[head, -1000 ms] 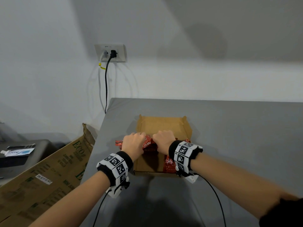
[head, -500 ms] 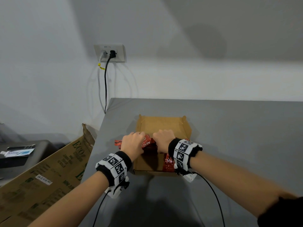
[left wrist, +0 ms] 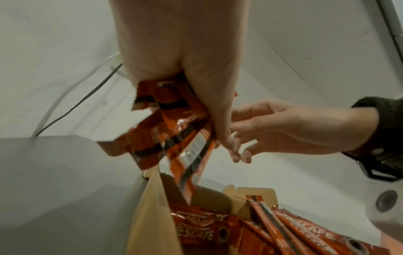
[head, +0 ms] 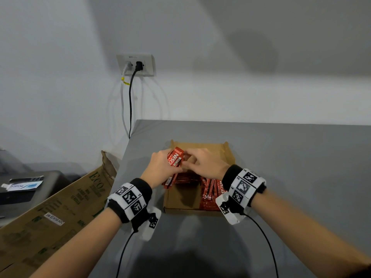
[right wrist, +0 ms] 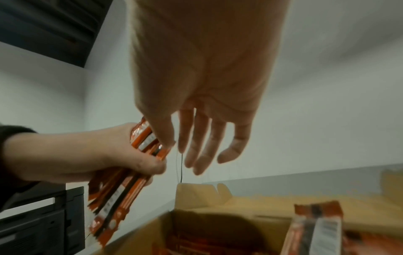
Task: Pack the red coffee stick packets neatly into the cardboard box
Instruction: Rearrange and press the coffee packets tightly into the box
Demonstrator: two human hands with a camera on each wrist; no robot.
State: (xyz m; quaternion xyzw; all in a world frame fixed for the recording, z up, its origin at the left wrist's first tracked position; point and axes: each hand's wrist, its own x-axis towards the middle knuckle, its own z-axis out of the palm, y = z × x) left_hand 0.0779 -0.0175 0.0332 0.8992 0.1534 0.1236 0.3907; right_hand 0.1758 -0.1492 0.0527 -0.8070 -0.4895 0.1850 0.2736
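Red coffee stick packets (head: pixel 174 159): my left hand (head: pixel 160 169) grips a bunch above the cardboard box (head: pixel 181 199); right hand (head: pixel 204 163) relaxed, empty. Next: square bunch, lower beside packed rows.

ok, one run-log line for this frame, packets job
stage: packing | left hand: grips bundle of packets above box | right hand: open, fingers at bundle | box: packets along right side
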